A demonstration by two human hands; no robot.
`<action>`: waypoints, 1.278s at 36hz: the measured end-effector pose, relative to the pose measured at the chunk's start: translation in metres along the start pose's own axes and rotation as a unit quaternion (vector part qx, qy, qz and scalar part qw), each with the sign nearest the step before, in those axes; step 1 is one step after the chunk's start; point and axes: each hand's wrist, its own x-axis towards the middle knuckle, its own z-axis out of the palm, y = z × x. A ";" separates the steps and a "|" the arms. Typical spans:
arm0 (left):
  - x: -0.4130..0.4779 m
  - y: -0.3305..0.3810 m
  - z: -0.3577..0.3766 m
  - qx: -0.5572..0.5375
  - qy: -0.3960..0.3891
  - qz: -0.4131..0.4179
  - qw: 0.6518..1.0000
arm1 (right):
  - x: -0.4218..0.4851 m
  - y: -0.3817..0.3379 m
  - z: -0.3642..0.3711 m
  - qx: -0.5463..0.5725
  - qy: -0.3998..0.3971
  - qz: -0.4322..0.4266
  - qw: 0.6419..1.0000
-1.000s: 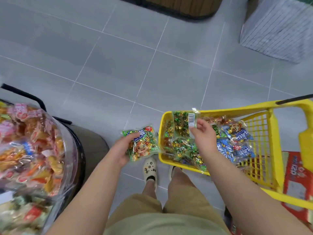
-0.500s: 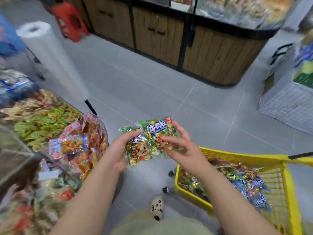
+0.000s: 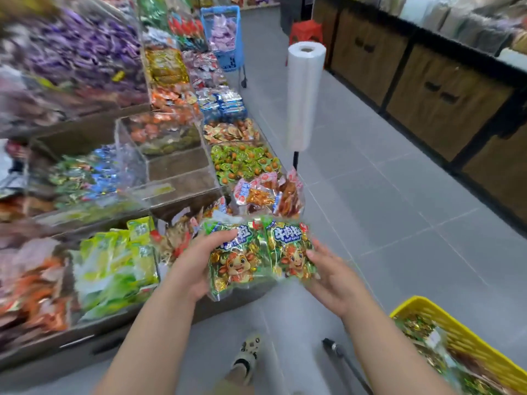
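The packets (image 3: 256, 258) lie between shelves (image 3: 171, 172) on the left and basket (image 3: 445, 317) low right.

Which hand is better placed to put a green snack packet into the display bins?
Left. The left hand holds the left packet right beside the display bins; the right hand, with the right packet, is on the aisle side, nearer the yellow basket.

Both bare forearms (image 3: 154, 332) reached forward from the lower edge, angled toward each other. The left hand (image 3: 196, 263) gripped the snack packets (image 3: 242, 260) from the left, thumb across the front and fingers beneath. The right hand (image 3: 332, 276) held their right edge, thumb on the front.
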 end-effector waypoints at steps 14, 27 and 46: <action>-0.002 0.065 -0.247 -0.099 0.121 0.064 0.986 | 0.132 0.100 0.173 0.021 -0.046 0.065 0.997; 0.018 0.125 -0.405 -0.109 0.148 0.098 0.978 | 0.233 0.171 0.287 -0.152 0.058 0.068 0.984; 0.052 0.145 -0.468 -0.142 0.207 0.129 0.959 | 0.378 0.164 0.379 -0.355 -0.018 0.027 0.934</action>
